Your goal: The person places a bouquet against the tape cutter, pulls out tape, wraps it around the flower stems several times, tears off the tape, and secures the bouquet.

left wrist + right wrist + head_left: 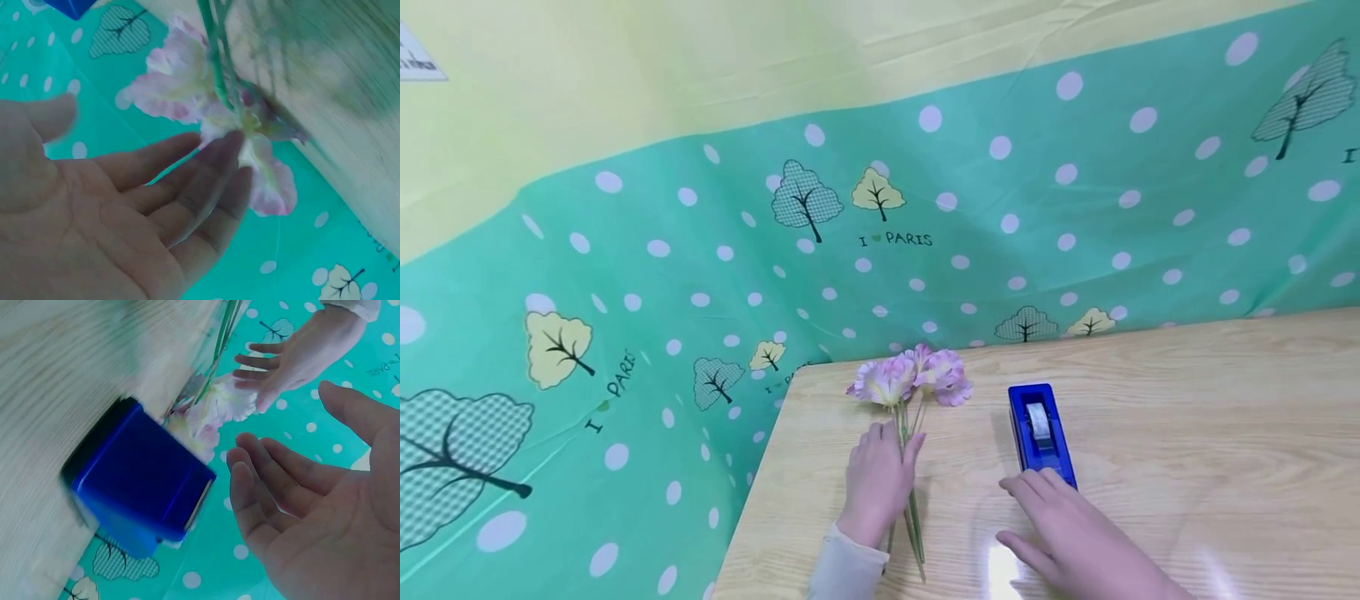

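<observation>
Flowers (913, 379): lying on the surface (1225, 417), left of the blue tape dispenser (1045, 435), pink-and-white heads toward the patterned cloth (1060, 217), stems toward me.
Green stems (913, 518): long and thin, loosely bunched; I judge them light and somewhat springy, liable to fan apart. I would gather them around mid-length, pinching all together.
Petals (272, 181): thin and ruffled, probably soft and easily creased; a poor place for my fingers.
Left grip (878, 473): fingers extended over the stems, thumb apart, closed round nothing; whether a fingertip touches, I cannot tell.
Dispenser body: on the surface to the right of the flowers; probably stiff, smooth and heavier than the blooms, perhaps slightly slippery. I would hold it across its long sides.
Tape roll (1039, 421): seated inside; likely to turn if brushed.
Right grip (1063, 533): fingers and thumb apart, holding nothing; the right-wrist view shows a gap between fingertips and dispenser.
</observation>
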The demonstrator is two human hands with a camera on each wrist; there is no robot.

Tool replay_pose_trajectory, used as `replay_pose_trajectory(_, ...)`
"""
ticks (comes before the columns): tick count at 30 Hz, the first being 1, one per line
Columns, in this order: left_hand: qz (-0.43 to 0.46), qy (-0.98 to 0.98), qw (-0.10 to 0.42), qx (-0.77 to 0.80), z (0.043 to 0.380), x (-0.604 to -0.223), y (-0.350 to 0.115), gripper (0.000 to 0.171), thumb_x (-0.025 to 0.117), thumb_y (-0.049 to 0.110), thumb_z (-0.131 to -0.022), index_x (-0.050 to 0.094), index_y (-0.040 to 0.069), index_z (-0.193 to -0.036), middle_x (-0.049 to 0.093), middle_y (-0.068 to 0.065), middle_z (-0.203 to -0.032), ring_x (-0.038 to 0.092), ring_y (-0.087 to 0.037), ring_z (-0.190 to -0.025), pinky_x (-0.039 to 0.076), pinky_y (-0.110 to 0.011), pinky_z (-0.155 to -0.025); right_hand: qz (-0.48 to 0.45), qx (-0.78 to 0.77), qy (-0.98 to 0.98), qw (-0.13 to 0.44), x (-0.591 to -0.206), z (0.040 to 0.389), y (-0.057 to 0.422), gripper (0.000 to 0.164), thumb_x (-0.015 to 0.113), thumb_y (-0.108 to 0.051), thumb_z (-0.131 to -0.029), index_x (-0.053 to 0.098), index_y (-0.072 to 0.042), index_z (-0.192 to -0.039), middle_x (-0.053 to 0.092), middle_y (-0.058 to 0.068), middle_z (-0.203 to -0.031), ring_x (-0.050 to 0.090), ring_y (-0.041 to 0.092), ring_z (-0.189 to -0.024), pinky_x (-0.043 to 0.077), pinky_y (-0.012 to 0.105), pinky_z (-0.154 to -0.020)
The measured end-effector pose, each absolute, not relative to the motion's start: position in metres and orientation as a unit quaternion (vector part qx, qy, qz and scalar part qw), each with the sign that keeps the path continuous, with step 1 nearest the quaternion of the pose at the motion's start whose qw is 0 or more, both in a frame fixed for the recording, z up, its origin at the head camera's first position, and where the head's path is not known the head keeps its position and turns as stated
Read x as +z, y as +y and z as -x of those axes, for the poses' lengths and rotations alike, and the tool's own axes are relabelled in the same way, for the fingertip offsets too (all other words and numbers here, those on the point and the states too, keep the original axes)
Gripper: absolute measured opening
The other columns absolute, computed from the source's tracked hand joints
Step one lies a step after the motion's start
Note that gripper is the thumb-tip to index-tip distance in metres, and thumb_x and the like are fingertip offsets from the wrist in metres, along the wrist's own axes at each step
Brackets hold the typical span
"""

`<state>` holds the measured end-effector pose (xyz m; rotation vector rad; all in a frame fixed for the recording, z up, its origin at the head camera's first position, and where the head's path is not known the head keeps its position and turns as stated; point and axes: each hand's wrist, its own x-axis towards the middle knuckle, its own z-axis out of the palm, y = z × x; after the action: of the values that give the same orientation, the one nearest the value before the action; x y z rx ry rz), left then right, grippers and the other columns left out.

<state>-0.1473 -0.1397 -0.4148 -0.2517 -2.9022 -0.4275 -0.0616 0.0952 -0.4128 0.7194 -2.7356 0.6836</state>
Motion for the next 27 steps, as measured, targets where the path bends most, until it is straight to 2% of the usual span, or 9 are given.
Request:
replay_pose_trajectory(3,0.081,-0.982,0.114,-0.127,0.149,-0.415,-0.144,0.045,0.047,0.035,-0.105,0.067,0.001,-0.084,0.058,-0.008,-0.078,0.056,-0.022,-0.068,0.049,-0.037,-0.064,-0.252,0.258,-0.930,0.075,-0.412,0.062,0.090,0.044,0.069,-0.039,-0.092,0.063,-0.006,-0.120,0.062,-0.005,-0.108,0.056,0.012,-0.098,0.055,0.035,-0.080)
replay_pose_trajectory(5,0.074,-0.982,0.112,-0.133,0.149,-0.416,-0.145,0.043,0.049,0.030,-0.105,0.067,0.003,-0.077,0.055,-0.006,-0.073,0.054,-0.021,-0.064,0.048,-0.036,-0.061,-0.254,0.289,-0.922,0.035,-0.411,0.063,0.088,0.042,0.066,-0.041,-0.094,0.063,-0.008,-0.120,0.061,-0.007,-0.107,0.056,0.011,-0.096,0.054,0.033,-0.077)
replay_pose_trajectory(7,0.068,-0.981,0.103,-0.149,0.150,-0.415,-0.146,0.040,0.051,0.030,-0.104,0.070,0.000,-0.084,0.059,-0.008,-0.078,0.059,-0.023,-0.068,0.052,-0.039,-0.064,-0.252,0.321,-0.913,-0.004,-0.410,0.064,0.086,0.040,0.065,-0.042,-0.095,0.063,-0.009,-0.118,0.060,-0.007,-0.106,0.056,0.011,-0.095,0.054,0.031,-0.075)
replay_pose_trajectory(12,0.046,-0.980,0.076,-0.176,0.155,-0.418,-0.148,0.041,0.059,0.034,-0.099,0.072,-0.004,-0.105,0.068,-0.017,-0.098,0.068,-0.036,-0.085,0.057,-0.048,-0.075,-0.239,0.353,-0.902,-0.062,-0.409,0.068,0.076,0.042,0.063,-0.047,-0.095,0.064,-0.010,-0.116,0.061,-0.008,-0.102,0.059,0.012,-0.092,0.053,0.030,-0.070)
replay_pose_trajectory(15,0.039,-0.979,0.067,-0.190,0.158,-0.420,-0.151,0.040,0.062,0.036,-0.098,0.072,-0.003,-0.101,0.070,-0.017,-0.095,0.068,-0.034,-0.079,0.057,-0.046,-0.069,-0.241,0.355,-0.900,-0.073,-0.407,0.071,0.065,0.046,0.060,-0.051,-0.095,0.065,-0.010,-0.116,0.063,-0.008,-0.100,0.060,0.013,-0.091,0.053,0.032,-0.071)
replay_pose_trajectory(20,0.037,-0.972,0.031,-0.231,0.162,-0.424,-0.156,0.040,0.061,0.037,-0.098,0.072,-0.001,-0.098,0.072,-0.013,-0.086,0.061,-0.019,-0.060,0.050,-0.034,-0.053,-0.253,0.355,-0.897,-0.066,-0.405,0.074,0.045,0.052,0.056,-0.057,-0.095,0.066,-0.011,-0.117,0.063,-0.008,-0.099,0.059,0.010,-0.092,0.054,0.032,-0.075)
replay_pose_trajectory(24,0.027,-0.971,0.013,-0.236,0.165,-0.427,-0.158,0.039,0.061,0.039,-0.098,0.072,0.002,-0.094,0.066,-0.004,-0.073,0.051,-0.014,-0.053,0.042,-0.029,-0.048,-0.274,0.351,-0.894,-0.047,-0.404,0.076,0.033,0.049,0.057,-0.053,-0.096,0.065,-0.010,-0.117,0.064,-0.006,-0.098,0.058,0.008,-0.090,0.054,0.030,-0.075)
replay_pose_trajectory(27,0.022,-0.973,0.011,-0.228,0.167,-0.430,-0.158,0.037,0.062,0.041,-0.097,0.072,0.006,-0.087,0.062,0.001,-0.067,0.050,-0.013,-0.051,0.041,-0.028,-0.048,-0.285,0.343,-0.894,-0.040,-0.404,0.077,0.028,0.044,0.061,-0.048,-0.096,0.065,-0.009,-0.115,0.064,-0.004,-0.097,0.057,0.009,-0.088,0.054,0.029,-0.073)
